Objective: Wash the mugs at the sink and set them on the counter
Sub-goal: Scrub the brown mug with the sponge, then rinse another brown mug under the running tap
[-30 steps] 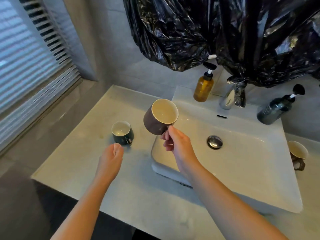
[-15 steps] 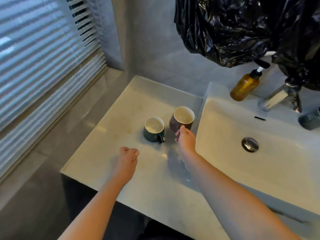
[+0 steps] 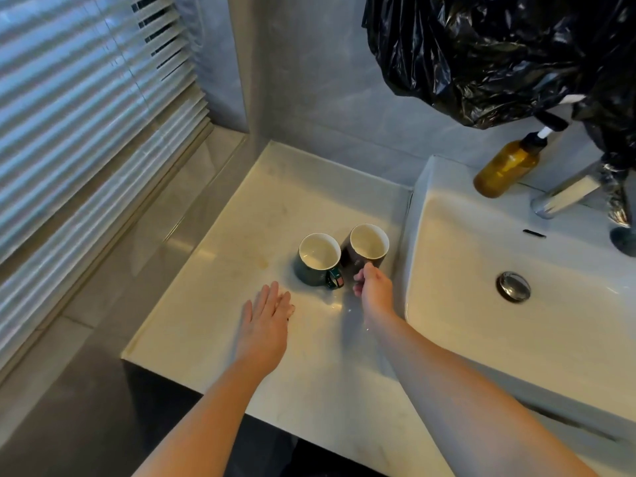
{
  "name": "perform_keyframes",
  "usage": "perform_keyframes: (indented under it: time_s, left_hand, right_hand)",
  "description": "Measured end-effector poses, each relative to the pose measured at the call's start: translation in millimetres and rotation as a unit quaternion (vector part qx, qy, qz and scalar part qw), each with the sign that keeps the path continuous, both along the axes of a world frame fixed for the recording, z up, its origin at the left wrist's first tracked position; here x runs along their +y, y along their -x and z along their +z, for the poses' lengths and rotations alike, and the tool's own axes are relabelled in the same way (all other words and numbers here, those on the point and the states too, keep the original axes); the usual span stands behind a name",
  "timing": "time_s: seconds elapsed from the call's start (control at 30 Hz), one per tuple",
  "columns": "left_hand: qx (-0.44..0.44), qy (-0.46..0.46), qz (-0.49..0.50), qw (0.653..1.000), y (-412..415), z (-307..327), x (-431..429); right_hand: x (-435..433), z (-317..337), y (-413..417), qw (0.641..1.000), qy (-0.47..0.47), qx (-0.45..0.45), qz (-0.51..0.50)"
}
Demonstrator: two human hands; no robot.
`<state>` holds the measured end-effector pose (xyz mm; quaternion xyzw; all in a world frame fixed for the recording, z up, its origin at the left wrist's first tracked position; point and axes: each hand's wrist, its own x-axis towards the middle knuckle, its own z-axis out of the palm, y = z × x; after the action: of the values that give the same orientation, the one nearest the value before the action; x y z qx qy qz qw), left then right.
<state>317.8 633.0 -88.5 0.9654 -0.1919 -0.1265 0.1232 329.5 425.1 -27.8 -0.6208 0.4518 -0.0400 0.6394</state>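
Two mugs stand upright side by side on the pale counter [image 3: 241, 256] left of the sink [image 3: 481, 339]. The dark green mug [image 3: 318, 259] is on the left, its handle turned toward me. A brown mug [image 3: 367, 247] stands touching it on the right, both with cream insides. My right hand [image 3: 373, 287] is at the brown mug's near side, fingers curled round its handle, which the hand hides. With straight fingers, my left hand [image 3: 266, 315] lies flat over the counter, just in front of the green mug and apart from it.
An amber pump bottle [image 3: 506, 166] and a chrome tap [image 3: 564, 194] stand at the sink's back rim. A black plastic bag [image 3: 499, 53] hangs above them. A dark bottle [image 3: 624, 239] shows at the right edge. Window blinds [image 3: 86, 115] fill the left side.
My right hand carried the brown mug from over the sink and set it down beside the green mug. My left hand went from a loose fist to flat fingers. The view swung left.
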Motion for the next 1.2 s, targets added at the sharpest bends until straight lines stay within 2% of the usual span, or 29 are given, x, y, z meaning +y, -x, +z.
perform_keyframes:
  time_s: [0.23, 0.5, 0.63, 0.7, 0.77, 0.87, 0.93, 1.03, 1.13, 1.2]
  left_hand:
    - [0.006, -0.066, -0.006, 0.998, 4, -2, -2]
    - [0.024, -0.08, -0.015, 0.996, 1, -1, -3]
    - [0.035, -0.082, -0.009, 0.996, 0, 7, -6]
    - [0.036, -0.059, 0.0, 0.998, 1, 13, -8]
    - [0.031, 0.006, 0.023, 0.999, 5, 22, -12]
    - [0.033, 0.157, 0.045, 0.986, 15, 45, -25]
    - [0.032, 0.233, 0.035, 0.971, 22, 66, -38]
    - [0.016, 0.282, -0.013, 0.959, 34, 94, -73]
    - [0.021, 0.322, -0.082, 0.943, 47, 109, -120]
    - [0.031, 0.324, -0.127, 0.937, 58, 111, -156]
  right_hand:
    - [0, -5, 2, 1.0, -0.019, -0.008, -0.005]
    - [0, -8, 3, 1.0, -0.019, -0.001, 0.006]
    - [-1, -8, 1, 0.999, -0.003, 0.03, 0.023]
    - [-2, -7, 1, 0.997, 0.019, 0.071, 0.033]
    - [-3, 1, 6, 0.995, -0.007, 0.093, 0.047]
    - [-12, 33, 30, 0.991, -0.06, 0.048, 0.112]
    - [-26, 60, 53, 0.985, -0.014, 0.013, 0.174]
    - [-65, 84, 95, 0.969, 0.143, -0.026, 0.197]
    - [-118, 82, 144, 0.921, 0.332, 0.009, 0.205]
    - [-156, 73, 178, 0.887, 0.414, 0.038, 0.201]
